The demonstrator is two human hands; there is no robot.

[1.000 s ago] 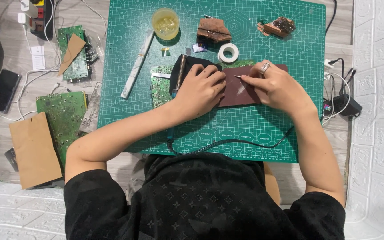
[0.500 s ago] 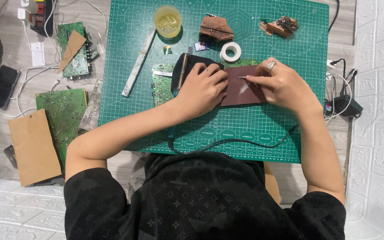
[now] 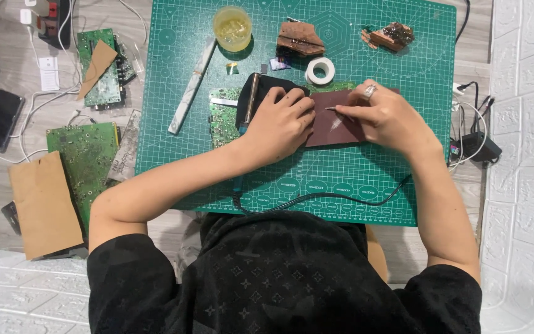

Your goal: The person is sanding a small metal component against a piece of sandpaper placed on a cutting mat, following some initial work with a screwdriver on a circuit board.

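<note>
On the green cutting mat [image 3: 174, 93] that covers the middle of the table, the left hand [image 3: 279, 120] lies palm down with curled fingers, pressing the left edge of a dark brown sheet [image 3: 332, 127] and covering part of a black pouch [image 3: 261, 93]. The right hand [image 3: 384, 117], a ring on one finger, is closed in a pinch on a thin pointed tool [image 3: 332, 109] whose tip meets the sheet. The sheet sits near the mat's centre, slightly toward the far edge.

Toward the far edge stand a yellow cup [image 3: 232, 28], a white tape roll [image 3: 320, 70] and two rusty brown lumps [image 3: 300, 38]; what they are is hard to tell. A pale strip [image 3: 191, 86] lies slantwise on the mat's left part. A brown cardboard piece [image 3: 44, 207] lies near the table's left near corner, beside a green circuit board [image 3: 84, 154]; a tan triangle of card [image 3: 97, 62] lies on another board.

The tool's handle is hidden in the fist, and a circuit board under the pouch shows only partly. A black cable [image 3: 316, 198] runs along the mat's near edge.
</note>
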